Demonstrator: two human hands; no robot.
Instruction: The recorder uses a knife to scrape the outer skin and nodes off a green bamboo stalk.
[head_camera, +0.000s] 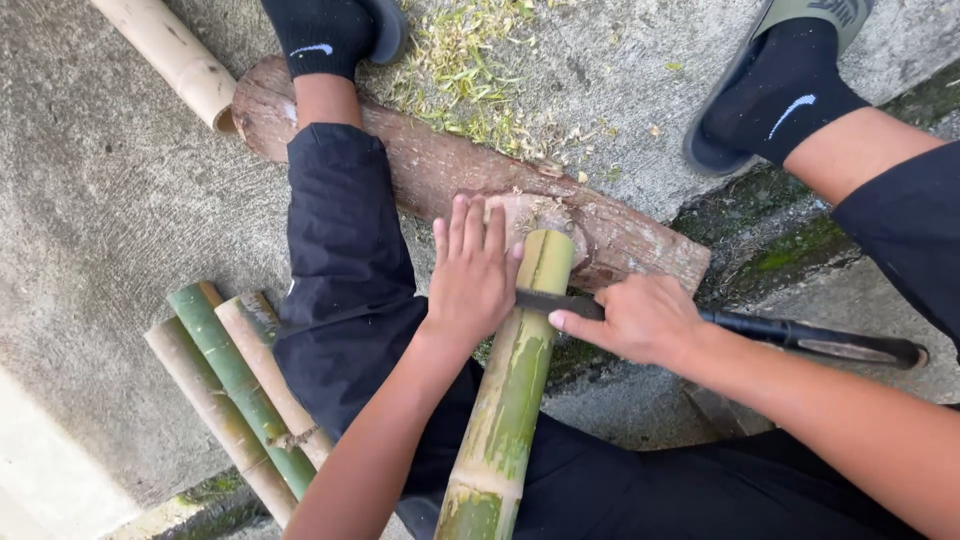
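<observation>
Head view: left hand (470, 272) flat, fingers spread, steadying green-yellow bamboo pole (510, 400) on brown log (440, 165); right hand (640, 320) clamped around black-handled blade (800, 335). Trimming underway; next stroke likely needs firm bracing.

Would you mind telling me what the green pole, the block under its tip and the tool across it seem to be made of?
The pole looks like raw bamboo: green-yellow skin, ringed nodes, unfinished. The block seems a rough log, reddish bark left on, its top chipped pale. The tool appears to be a dark metal blade with a dull black handle, though the right hand hides the join. The left hand rests on the pole.
</observation>
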